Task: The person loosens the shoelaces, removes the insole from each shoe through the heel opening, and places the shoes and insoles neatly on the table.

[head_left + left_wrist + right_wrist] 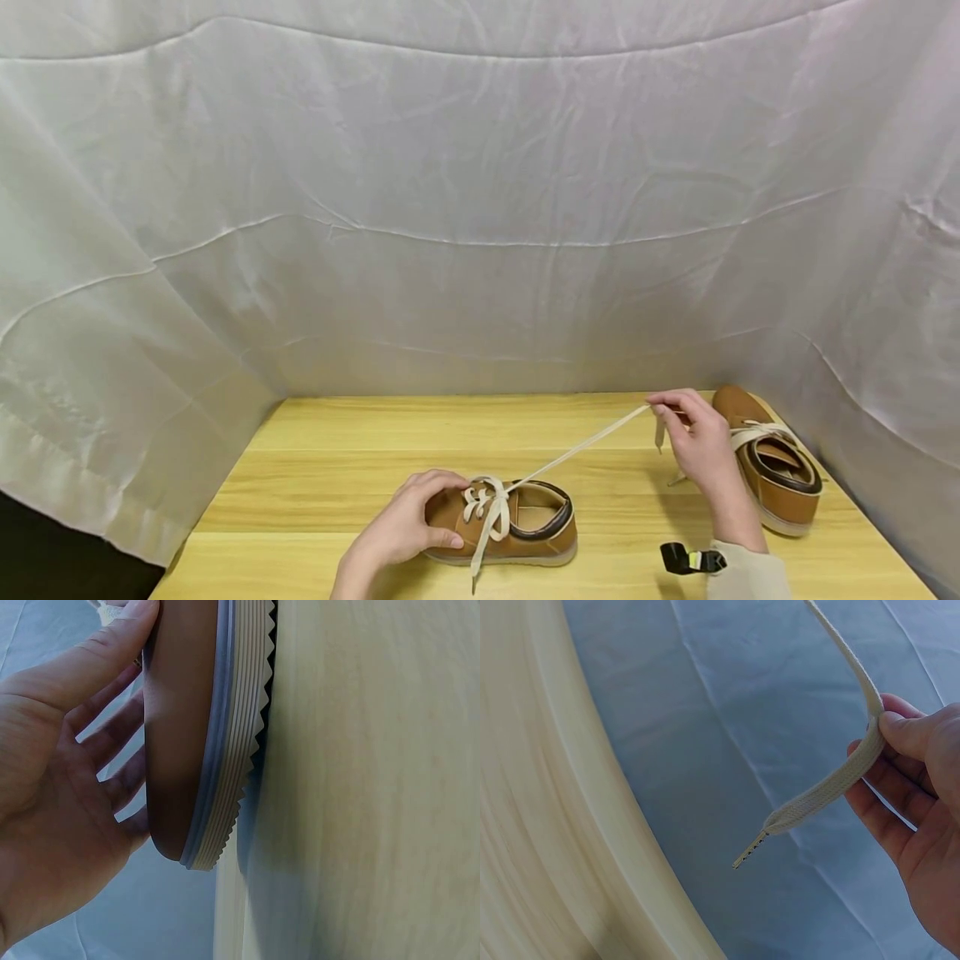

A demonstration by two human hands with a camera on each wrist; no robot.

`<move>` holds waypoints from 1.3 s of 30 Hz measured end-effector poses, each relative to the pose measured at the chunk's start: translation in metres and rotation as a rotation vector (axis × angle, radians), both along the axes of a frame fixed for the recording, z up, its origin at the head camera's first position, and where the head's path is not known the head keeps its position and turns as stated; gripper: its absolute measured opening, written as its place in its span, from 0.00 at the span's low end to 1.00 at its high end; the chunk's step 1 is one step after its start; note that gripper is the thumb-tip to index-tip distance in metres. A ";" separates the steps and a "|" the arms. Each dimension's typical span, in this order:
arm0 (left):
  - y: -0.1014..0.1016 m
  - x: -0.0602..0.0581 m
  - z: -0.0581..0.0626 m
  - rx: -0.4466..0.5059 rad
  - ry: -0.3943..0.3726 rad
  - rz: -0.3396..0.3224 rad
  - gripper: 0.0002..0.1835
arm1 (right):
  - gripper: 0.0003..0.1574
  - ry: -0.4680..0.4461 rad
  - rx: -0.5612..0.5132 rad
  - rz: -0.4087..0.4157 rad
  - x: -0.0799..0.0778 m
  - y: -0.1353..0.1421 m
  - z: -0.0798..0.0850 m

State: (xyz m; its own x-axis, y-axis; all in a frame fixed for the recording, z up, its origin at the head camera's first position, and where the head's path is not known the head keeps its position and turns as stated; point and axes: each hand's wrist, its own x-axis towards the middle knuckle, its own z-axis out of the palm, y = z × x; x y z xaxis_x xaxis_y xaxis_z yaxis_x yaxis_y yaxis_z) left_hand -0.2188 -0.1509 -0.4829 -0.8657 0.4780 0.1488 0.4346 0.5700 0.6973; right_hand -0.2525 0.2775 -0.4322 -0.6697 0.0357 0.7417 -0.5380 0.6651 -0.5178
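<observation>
Brown leather-look lace-up shoe (551,546) upright on pale wood-grain table (300,475), about mid-width; left hand (408,517) partly open, gripping the toe between thumb and fingers. Right hand (701,442), thumb and fingertips together, pinches flat cream woven lace (825,789), taut above table. Matching brown shoe (787,500) at table's right side, silvery-grey cloth curtain (450,167) behind table.

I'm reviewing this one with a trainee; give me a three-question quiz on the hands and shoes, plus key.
1. True or false: the lace pinched by the right hand has its tip hanging free.
2. Fill in: the left hand grips the held shoe at its ____ end.
3. In the head view, the other shoe stands: A) left of the held shoe; B) between the hands; C) near the table's right edge.

Key: 1. True; 2. toe; 3. C
</observation>
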 end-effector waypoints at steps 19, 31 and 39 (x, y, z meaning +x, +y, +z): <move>-0.003 0.001 0.000 -0.002 0.009 0.001 0.37 | 0.11 -0.003 -0.019 -0.052 0.002 0.010 0.001; -0.002 0.001 0.001 0.003 0.002 0.000 0.37 | 0.09 -0.035 -0.024 -0.110 0.003 0.016 0.000; -0.002 0.002 0.001 0.002 0.002 0.000 0.37 | 0.08 -0.072 -0.064 -0.190 0.007 0.016 0.002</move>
